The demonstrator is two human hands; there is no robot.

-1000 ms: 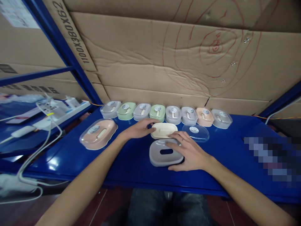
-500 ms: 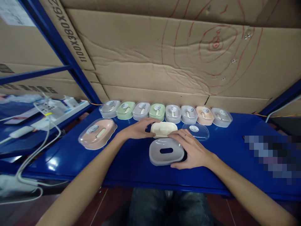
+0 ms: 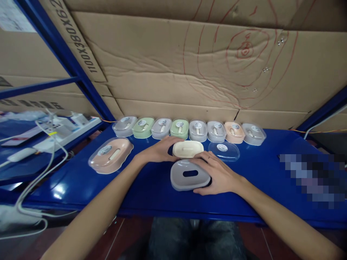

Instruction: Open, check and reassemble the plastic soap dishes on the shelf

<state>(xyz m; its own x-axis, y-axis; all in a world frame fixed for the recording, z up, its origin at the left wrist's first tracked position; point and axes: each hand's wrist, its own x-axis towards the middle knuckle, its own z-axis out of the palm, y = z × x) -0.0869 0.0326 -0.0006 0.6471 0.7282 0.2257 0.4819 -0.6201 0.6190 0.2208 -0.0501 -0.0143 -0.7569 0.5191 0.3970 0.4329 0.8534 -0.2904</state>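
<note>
My left hand [image 3: 159, 149] grips the left end of a small cream oval tray [image 3: 188, 149], thumb at its near side and fingers at its far side. Just nearer to me is a grey oval dish [image 3: 179, 180] with a slot through its bottom. My right hand [image 3: 221, 174] is wrapped round the dish's right end, its fingertips over the far rim by the tray and its thumb at the near side. A clear lid [image 3: 230, 151] with a round sticker lies flat behind my right hand.
A row of lidded boxes in grey, green [image 3: 144, 128] and peach runs along the cardboard wall [image 3: 151, 86]. A larger-looking peach box [image 3: 108, 159] sits at left. Cables and a power strip [image 3: 81, 128] lie on the left shelf. A blurred-out patch [image 3: 311, 180] covers the right side.
The view has shifted slightly. Both hands keep their places on the cream tray and the grey dish.
</note>
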